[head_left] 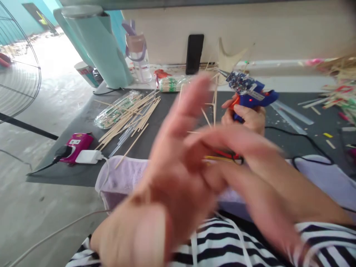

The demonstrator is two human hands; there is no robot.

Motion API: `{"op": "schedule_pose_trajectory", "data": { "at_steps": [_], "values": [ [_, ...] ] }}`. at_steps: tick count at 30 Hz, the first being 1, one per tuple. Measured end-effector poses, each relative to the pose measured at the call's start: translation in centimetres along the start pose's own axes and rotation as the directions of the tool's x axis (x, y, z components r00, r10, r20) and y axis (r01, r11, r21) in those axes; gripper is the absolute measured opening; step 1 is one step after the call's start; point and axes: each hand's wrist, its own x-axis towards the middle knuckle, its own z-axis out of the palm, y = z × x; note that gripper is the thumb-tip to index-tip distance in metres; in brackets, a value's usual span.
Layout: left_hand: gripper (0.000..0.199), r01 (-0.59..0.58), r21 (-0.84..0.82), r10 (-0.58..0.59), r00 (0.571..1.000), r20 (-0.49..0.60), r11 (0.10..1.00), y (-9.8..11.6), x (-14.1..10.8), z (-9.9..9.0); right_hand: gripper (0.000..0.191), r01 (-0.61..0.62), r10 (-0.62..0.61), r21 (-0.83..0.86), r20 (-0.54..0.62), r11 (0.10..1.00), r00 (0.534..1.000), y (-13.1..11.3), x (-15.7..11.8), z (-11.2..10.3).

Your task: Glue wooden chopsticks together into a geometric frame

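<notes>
My left hand (178,163) fills the middle of the view, blurred by motion, its fingers spread and nothing clearly held. Behind it my right hand (247,116) grips a blue hot-glue gun (251,92) with an orange trigger, nozzle pointing left. A few thin wooden sticks (214,100) stand upright just left of the nozzle; what holds them is hidden by my left hand. Something red and yellow (222,154) shows under my left fingers, too blurred to name.
Loose bamboo sticks (130,115) and a plastic packet of sticks (114,111) lie on the dark mat (69,170). A pink device (76,144) with a white plug, a water bottle (137,55), a black phone (194,53), clear glue sticks (292,115) and a black cable (306,141) surround me.
</notes>
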Motion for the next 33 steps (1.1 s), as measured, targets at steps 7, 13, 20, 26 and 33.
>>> {"op": "schedule_pose_trajectory", "data": {
  "at_steps": [7,13,20,26,33],
  "values": [
    [0.028,0.095,-0.420,-0.314,0.812,-0.492,0.903,-6.9,18.8,-3.2,0.008,0.007,-0.009,0.055,0.023,0.998,1.000,-0.6,0.1,0.1],
    [0.034,0.012,-0.246,-0.136,0.859,-0.493,0.969,-12.4,20.4,-0.5,0.009,-0.029,0.022,0.066,0.099,0.997,0.995,-0.6,-0.1,0.2],
    [0.044,-0.071,0.006,0.067,0.911,-0.407,0.997,-14.6,18.9,-0.5,0.014,-0.110,0.097,0.036,0.261,0.993,0.960,-0.2,-1.1,0.6],
    [0.039,-0.044,-0.075,0.010,0.915,-0.402,0.996,-15.3,19.8,-0.7,0.014,-0.019,0.069,-0.192,0.260,0.981,0.963,-0.7,-1.6,1.4],
    [0.029,-0.149,-0.067,0.111,0.912,-0.396,0.987,-16.1,20.4,-0.4,0.019,0.012,0.071,-0.314,0.252,0.949,0.965,-0.4,-1.3,3.0]
  ]
}}
